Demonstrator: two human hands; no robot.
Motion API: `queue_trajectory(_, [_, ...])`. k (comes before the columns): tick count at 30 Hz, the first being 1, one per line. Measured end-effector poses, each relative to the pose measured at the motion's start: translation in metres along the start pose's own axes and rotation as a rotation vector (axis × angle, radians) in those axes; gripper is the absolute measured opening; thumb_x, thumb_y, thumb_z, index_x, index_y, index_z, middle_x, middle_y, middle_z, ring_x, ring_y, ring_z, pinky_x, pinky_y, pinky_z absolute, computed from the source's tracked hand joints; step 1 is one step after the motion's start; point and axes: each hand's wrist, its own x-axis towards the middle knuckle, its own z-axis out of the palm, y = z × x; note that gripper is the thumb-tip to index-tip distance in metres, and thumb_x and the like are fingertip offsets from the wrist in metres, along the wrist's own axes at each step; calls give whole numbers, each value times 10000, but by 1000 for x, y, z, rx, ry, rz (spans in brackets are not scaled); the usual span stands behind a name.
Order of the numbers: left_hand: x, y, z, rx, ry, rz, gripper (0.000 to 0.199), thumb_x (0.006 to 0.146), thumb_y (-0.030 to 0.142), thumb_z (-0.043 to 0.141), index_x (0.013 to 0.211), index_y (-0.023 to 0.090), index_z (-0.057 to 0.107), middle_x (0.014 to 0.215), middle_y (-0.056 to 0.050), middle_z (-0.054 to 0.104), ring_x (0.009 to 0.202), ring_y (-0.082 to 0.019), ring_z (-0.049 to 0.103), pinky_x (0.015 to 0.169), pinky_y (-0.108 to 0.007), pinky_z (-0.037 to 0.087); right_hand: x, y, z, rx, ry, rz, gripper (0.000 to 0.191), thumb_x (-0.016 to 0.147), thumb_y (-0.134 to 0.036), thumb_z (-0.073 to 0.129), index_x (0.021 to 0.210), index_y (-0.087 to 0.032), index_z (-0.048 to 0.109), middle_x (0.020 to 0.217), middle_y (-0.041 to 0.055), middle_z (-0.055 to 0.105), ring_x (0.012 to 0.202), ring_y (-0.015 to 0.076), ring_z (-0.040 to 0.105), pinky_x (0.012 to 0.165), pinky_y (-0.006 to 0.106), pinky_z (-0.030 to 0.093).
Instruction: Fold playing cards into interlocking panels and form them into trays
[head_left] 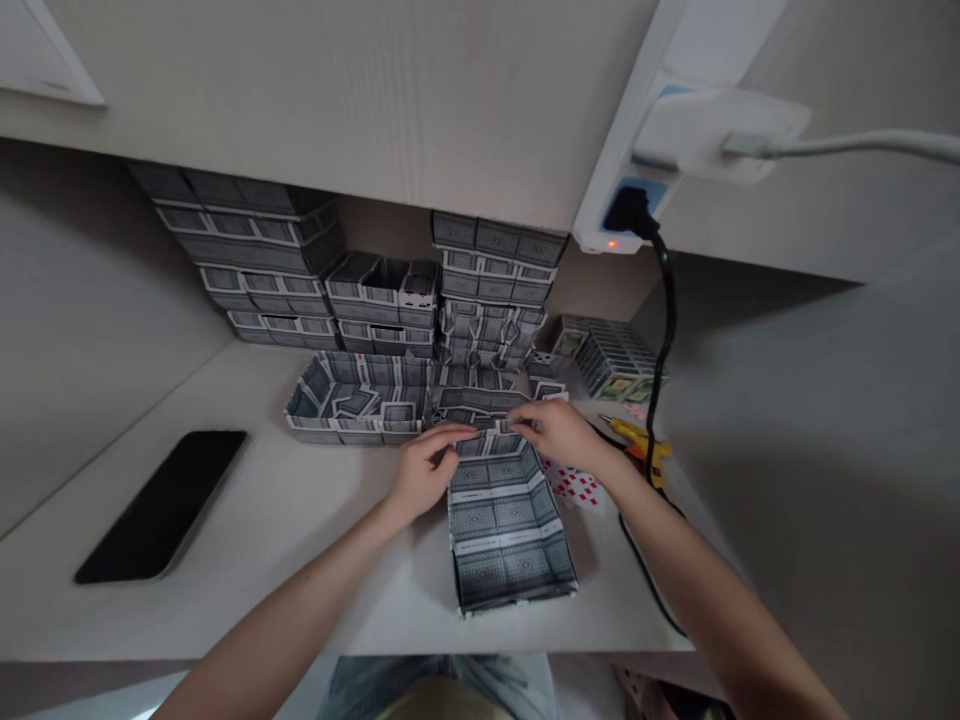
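An open box made of playing cards (499, 520) lies lengthwise in front of me, its patterned card backs showing inside. At its far left corner is my left hand (429, 468), thumb and fingers closed at the rim. My right hand (555, 432) pinches at the far right part of the same rim. A pale strip or card edge shows between the two hands, too small to make out fully. Beside the box, to the left, stands a second card box (360, 400) with loose cards in it. Red diamond cards (577, 487) lie under my right forearm.
Stacked card boxes (255, 250) stand at the back left, with more stacks (495, 270) in the middle. A black phone (161, 505) lies at left. At right are a yellow glue gun (639, 440), its black cable (667, 300), wrapped card decks (615, 355) and a power strip (637, 150).
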Motion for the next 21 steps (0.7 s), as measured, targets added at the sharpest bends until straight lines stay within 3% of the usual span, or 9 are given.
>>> queue_trajectory(11, [-2,-3,2,-49,5,-52,305,735,77,408,897,195,638,984,-18,638,960,-135,558,897,-320,419,4,4,9,15,20,-40,203,757,-172,507,907,-198,641,909,34,667,845,160,603,756,261,430])
queue_trajectory(21, [-3,-3,4,-62,16,-81,313,743,88,399,925,198,630,1016,-16,626,974,-133,553,910,-319,411,4,5,19,85,98,13,178,737,-181,542,868,-214,657,882,18,677,817,153,613,739,260,445])
